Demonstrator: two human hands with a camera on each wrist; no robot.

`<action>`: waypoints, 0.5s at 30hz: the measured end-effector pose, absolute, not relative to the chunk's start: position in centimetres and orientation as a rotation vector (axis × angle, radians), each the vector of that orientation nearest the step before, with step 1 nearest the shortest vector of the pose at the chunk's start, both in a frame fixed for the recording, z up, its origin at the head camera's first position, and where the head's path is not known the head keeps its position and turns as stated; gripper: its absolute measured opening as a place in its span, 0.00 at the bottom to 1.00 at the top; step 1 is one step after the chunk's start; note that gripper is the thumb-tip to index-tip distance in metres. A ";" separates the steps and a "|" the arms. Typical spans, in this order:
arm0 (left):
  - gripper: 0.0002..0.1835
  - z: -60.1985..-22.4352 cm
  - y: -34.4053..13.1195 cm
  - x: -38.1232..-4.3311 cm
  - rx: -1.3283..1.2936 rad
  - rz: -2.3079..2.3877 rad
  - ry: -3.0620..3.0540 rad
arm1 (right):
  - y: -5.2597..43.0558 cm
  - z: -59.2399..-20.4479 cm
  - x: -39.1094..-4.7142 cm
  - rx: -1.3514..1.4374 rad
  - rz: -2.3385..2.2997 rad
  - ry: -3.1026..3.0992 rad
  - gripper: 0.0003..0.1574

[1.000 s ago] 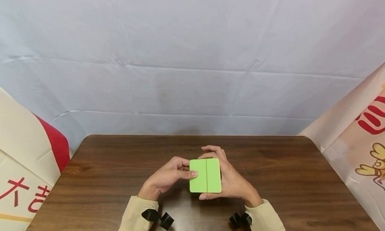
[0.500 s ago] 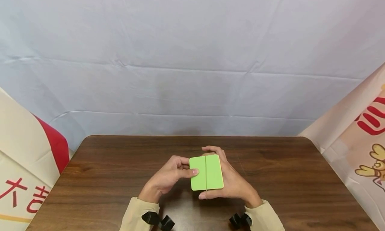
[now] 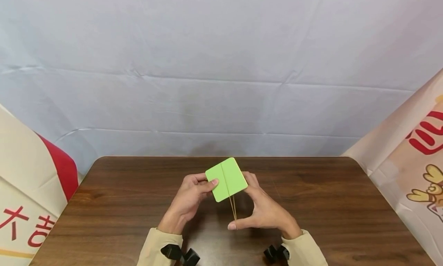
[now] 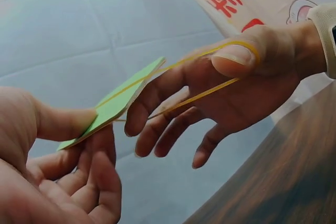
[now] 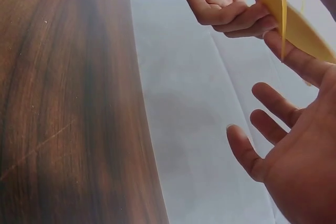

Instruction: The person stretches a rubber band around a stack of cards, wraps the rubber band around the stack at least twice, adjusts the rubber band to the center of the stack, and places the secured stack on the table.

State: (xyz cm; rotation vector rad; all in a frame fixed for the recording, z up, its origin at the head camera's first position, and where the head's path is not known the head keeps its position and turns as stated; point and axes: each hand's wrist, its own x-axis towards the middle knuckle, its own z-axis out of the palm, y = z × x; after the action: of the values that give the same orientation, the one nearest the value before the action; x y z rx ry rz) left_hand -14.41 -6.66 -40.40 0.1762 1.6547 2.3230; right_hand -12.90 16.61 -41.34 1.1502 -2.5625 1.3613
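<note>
My left hand [image 3: 188, 198] pinches a thin light-green square card [image 3: 236, 178] with rounded corners, thumb on top and fingers beneath. Above the table the card is tilted; its yellow underside shows in the right wrist view. A yellow rubber band [image 4: 207, 94] runs around the card and stretches out to my right thumb, which is hooked through the loop. The right hand [image 3: 268, 211] is spread wide, its thumb straight and well apart from the fingers. In the left wrist view the right index finger [image 4: 152, 98] lies right at the card's far edge.
Under both hands is a dark brown wooden table [image 3: 121, 204] with rounded far corners. A pale cloth [image 3: 221, 85] hangs behind it. Printed banners stand at the left [image 3: 24, 189] and right [image 3: 408, 173] sides. Each wrist wears a small black device.
The card has turned counterclockwise and moved up and left with my left hand, away from the right thumb. The band now stretches between card and thumb. The right hand has barely shifted.
</note>
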 end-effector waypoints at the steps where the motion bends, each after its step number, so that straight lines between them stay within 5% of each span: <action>1: 0.12 -40.4 -6.7 -14.4 0.138 2.341 1.655 | 16.6 -41.4 -12.9 1.159 1.349 -2.566 0.60; 15: 0.07 -40.7 -7.4 -15.1 -0.083 2.459 1.619 | 16.0 -41.3 -12.5 1.226 1.318 -2.660 0.49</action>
State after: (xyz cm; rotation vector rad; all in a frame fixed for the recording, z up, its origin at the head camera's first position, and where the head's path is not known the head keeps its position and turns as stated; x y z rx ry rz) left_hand -15.14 -7.40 -40.74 -0.0831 1.6194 2.4592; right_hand -12.46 15.99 -41.29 1.2260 -2.6598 1.3177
